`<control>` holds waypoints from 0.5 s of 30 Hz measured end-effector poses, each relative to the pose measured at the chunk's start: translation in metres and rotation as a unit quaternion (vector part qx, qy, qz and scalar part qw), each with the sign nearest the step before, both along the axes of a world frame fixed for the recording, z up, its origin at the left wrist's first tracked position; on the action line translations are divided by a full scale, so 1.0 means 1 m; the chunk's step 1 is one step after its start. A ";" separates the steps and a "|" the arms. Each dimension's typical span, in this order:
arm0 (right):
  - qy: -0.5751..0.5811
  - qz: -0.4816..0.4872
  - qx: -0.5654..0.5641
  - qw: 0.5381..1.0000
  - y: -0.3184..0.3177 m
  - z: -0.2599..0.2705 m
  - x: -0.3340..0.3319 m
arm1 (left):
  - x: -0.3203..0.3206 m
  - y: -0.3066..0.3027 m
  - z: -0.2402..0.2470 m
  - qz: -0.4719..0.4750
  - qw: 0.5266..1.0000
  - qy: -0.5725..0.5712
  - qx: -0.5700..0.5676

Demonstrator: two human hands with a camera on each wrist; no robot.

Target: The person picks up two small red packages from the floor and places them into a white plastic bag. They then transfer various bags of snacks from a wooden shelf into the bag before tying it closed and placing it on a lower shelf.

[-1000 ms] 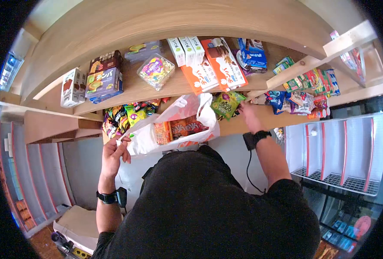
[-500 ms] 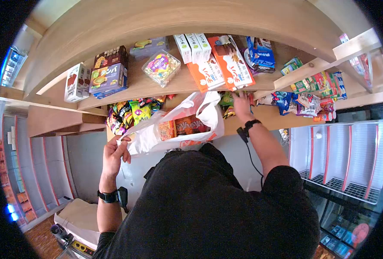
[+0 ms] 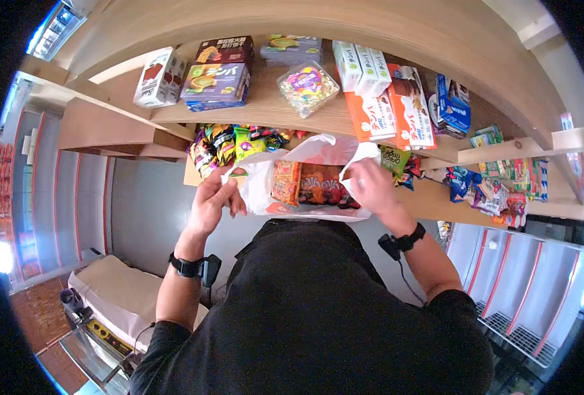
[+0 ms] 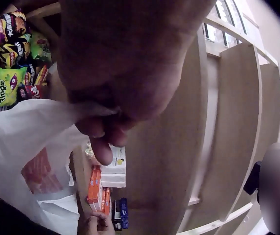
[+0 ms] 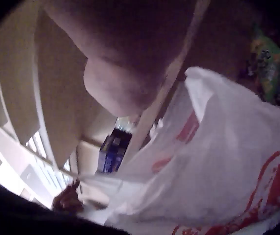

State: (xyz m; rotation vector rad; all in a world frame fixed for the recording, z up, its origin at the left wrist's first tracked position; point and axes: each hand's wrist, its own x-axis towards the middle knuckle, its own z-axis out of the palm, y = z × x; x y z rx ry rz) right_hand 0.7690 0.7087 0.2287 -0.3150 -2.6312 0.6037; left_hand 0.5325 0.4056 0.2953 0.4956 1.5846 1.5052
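A white plastic bag with red print [image 3: 259, 191] is held wide between both hands, with an orange packet [image 3: 286, 183] and dark red packets [image 3: 323, 185] inside. At its left edge, my left hand [image 3: 218, 197] pinches the plastic; the left wrist view shows the bag [image 4: 27, 122] stretched from the fingers of that hand [image 4: 125, 63]. My right hand [image 3: 375, 187] grips the bag's right edge in the head view. In the right wrist view its fingers are mostly hidden, above the bag [image 5: 218, 142]. A green snack packet [image 3: 394, 158] lies beyond the right hand.
Boxes of biscuits [image 3: 214, 84], a clear tub of sweets [image 3: 308, 89] and orange boxes [image 3: 410, 108] stand on the upper shelf [image 3: 265, 108]. Snack packets [image 3: 223, 141] lie below at left, more [image 3: 492, 194] at right. A wooden divider [image 3: 529, 153] crosses at right.
My right hand has come back from the snack packets on the right and taken hold of the bag's right edge. My left hand still pinches the left edge. The head view has shifted.
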 end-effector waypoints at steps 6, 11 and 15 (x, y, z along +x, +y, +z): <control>-0.344 0.027 -0.249 0.905 -0.046 -0.116 -0.111 | 0.000 0.006 0.001 -0.053 0.998 -0.012 0.044; -0.354 -0.100 -0.432 0.823 -0.070 -0.153 -0.137 | 0.001 0.003 0.004 -0.070 0.996 -0.028 0.043; -0.364 -0.004 -0.351 0.863 -0.063 -0.111 -0.120 | -0.005 -0.007 0.001 -0.053 0.998 -0.036 0.022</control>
